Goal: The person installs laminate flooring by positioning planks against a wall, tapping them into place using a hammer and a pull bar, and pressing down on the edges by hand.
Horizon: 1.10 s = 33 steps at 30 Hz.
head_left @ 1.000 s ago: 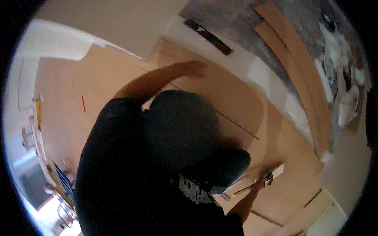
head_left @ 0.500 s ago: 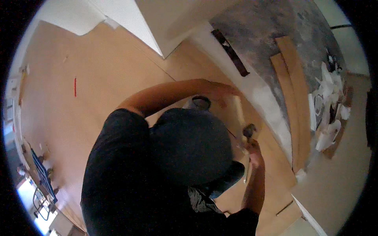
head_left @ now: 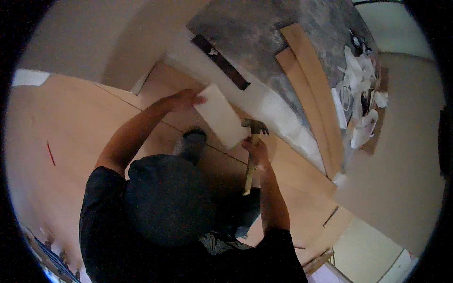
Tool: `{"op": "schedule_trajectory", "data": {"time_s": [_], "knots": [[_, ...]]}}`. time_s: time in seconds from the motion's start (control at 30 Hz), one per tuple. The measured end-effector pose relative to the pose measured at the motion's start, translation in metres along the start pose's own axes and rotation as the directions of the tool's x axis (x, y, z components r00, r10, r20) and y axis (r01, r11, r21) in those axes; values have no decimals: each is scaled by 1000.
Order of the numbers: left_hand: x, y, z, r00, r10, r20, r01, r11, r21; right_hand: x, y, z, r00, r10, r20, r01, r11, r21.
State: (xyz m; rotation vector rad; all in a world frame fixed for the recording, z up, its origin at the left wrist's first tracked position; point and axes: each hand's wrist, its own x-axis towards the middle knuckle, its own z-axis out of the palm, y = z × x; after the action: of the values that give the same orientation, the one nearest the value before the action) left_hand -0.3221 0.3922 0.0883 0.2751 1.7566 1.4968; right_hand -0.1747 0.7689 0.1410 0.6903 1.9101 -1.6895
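My left hand [head_left: 191, 98] grips the upper end of a flat, rectangular off-white board [head_left: 221, 117], its broad face showing and tilted above the wood-look floor. My right hand [head_left: 256, 150] is closed round a claw hammer [head_left: 255, 126]. The hammer's metal head sticks out above the fist and its pale handle hangs below, toward me. Beside the lower end of the board, the fingertips of my right hand come very close; I cannot tell whether they also hold it.
Wood-look planks [head_left: 42, 188] cover the floor, ending at a white underlay strip [head_left: 278, 125]. Beyond lie a dark bar [head_left: 221, 61], two loose planks [head_left: 311, 89] on grey concrete [head_left: 240, 23], and a heap of white scraps [head_left: 358, 94]. A wall corner [head_left: 132, 80] juts in at upper left.
The board, earlier seen as a narrow strip, has turned so its broad face shows. My left hand now grips its end. The hammer stays in my right hand. The whole view has shifted.
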Motion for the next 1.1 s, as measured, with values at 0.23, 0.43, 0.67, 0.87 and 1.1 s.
{"op": "schedule_trajectory", "data": {"time_s": [0.23, 0.43, 0.67, 0.87, 1.1], "knots": [[72, -23, -35, 974, -17, -226, -29, 980, -198, -4, -24, 19, 991, -77, -106, 27, 911, -411], [107, 2, -68, 987, -150, -57, 160, 941, 297, -16, 2, 27, 994, -25, -102, -18, 917, -398], [120, 7, -61, 984, -153, 87, 128, 963, 239, 4, 49, 8, 973, -89, -214, -45, 835, -548], [135, -31, -74, 975, -117, 190, 34, 920, 390, 68, -33, 7, 945, -211, -251, 13, 789, -614], [130, -6, -70, 966, -218, 143, 116, 851, 512, 194, -112, 21, 817, -565, -116, 226, 499, -837]]}}
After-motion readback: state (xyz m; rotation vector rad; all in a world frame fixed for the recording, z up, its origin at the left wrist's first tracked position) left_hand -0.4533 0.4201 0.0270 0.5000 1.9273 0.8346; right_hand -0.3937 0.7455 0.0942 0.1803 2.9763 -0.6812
